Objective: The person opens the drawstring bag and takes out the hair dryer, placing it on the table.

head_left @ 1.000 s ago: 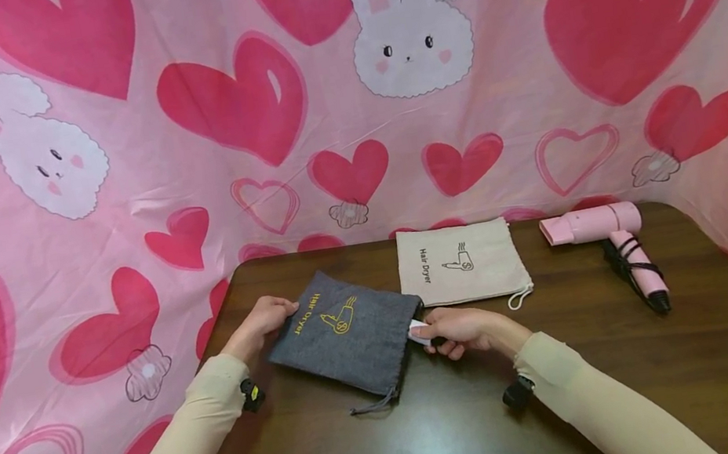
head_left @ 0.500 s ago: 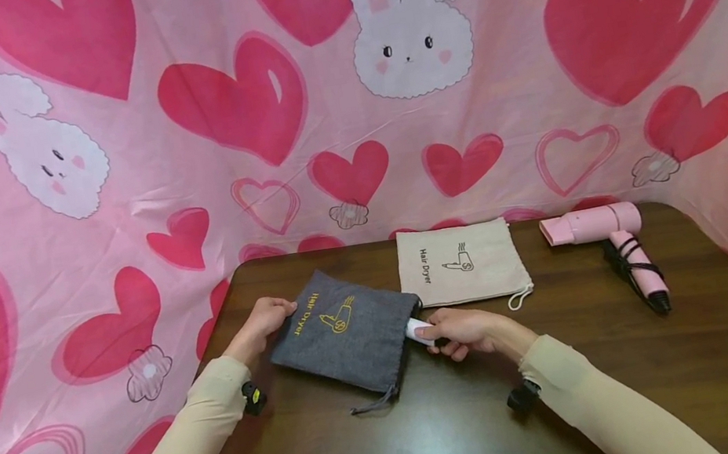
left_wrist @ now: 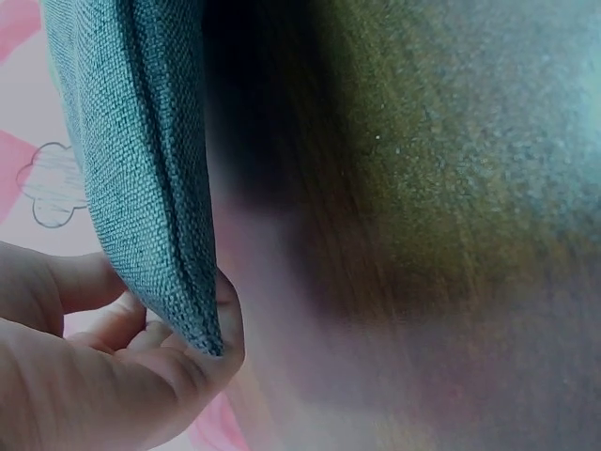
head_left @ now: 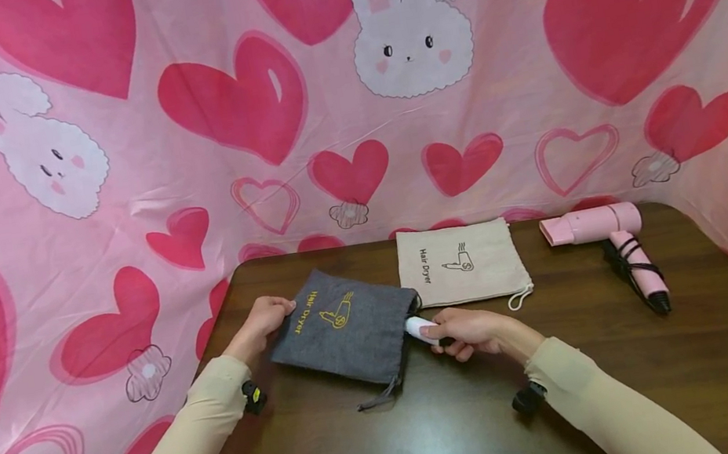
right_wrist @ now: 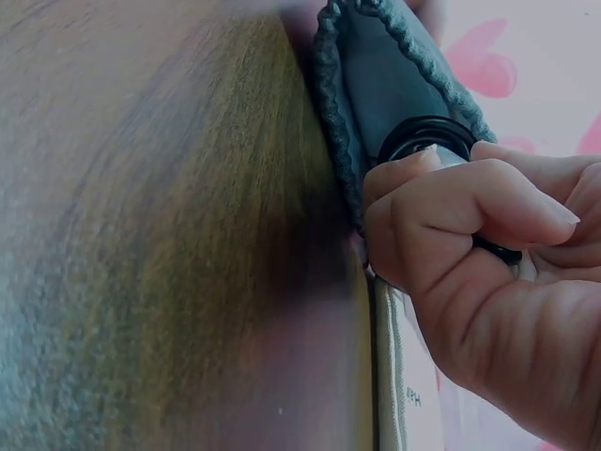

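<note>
A dark grey drawstring bag [head_left: 341,334] with yellow "Hair Dryer" print lies slanted over the dark wooden table, its mouth toward the right. My left hand [head_left: 265,322] pinches its far-left bottom edge; in the left wrist view, thumb and fingers of that hand [left_wrist: 103,376] curl round the cloth corner. At the mouth, my right hand [head_left: 468,330] grips the white handle of a hair dryer [head_left: 421,331], whose rest is hidden inside. The right wrist view has coiled black cord [right_wrist: 427,132] in front of the bag's open mouth [right_wrist: 394,66], beside the curled fingers.
A beige drawstring bag [head_left: 459,263] with black "Hair Dryer" print lies flat behind the right hand. Farther right rests a pink hair dryer [head_left: 595,224], black cord wrapped about its handle. A pink heart-and-rabbit cloth [head_left: 330,105] hangs round the table [head_left: 576,392].
My right hand has moved slightly right with the hair dryer, and more of the white handle shows outside the bag's mouth. The left hand stays nearly still on the bag's edge.
</note>
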Tool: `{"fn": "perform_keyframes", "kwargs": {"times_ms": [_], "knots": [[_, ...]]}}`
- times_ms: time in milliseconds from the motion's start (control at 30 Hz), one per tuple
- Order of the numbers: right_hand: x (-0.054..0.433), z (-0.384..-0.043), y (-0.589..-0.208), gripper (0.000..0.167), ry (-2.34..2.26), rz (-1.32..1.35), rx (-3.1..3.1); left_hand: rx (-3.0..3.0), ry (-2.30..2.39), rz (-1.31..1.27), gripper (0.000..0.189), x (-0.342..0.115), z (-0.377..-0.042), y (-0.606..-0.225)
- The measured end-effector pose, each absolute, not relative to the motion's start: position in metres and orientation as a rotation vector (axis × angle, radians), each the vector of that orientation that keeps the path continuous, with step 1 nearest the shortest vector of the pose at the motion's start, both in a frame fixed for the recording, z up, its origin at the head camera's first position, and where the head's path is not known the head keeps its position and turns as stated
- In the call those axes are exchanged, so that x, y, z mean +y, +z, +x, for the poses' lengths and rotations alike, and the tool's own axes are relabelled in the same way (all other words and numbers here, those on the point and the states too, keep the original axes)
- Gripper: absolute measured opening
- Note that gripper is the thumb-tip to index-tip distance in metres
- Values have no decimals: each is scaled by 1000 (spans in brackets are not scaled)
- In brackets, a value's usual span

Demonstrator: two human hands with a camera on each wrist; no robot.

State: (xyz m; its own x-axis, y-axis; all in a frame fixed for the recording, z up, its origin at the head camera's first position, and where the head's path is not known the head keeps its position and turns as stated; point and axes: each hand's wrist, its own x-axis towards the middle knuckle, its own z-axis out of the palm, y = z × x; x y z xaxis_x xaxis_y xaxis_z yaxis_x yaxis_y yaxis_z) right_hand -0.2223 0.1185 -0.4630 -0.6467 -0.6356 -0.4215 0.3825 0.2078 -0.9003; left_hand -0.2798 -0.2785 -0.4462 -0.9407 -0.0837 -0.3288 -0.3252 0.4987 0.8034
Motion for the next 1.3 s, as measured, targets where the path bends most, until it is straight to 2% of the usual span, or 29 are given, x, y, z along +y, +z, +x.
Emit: {"fn": "perform_keyframes", "kwargs": {"times_ms": [633, 1300], "knots": [[121, -217, -466, 33, -1623, -237, 1654, 2636, 1360, -309, 24, -281, -280, -450], [128, -213, -467, 33, -1637, -269, 1663, 2619, 1396, -440, 27, -279, -281, -449]]}}
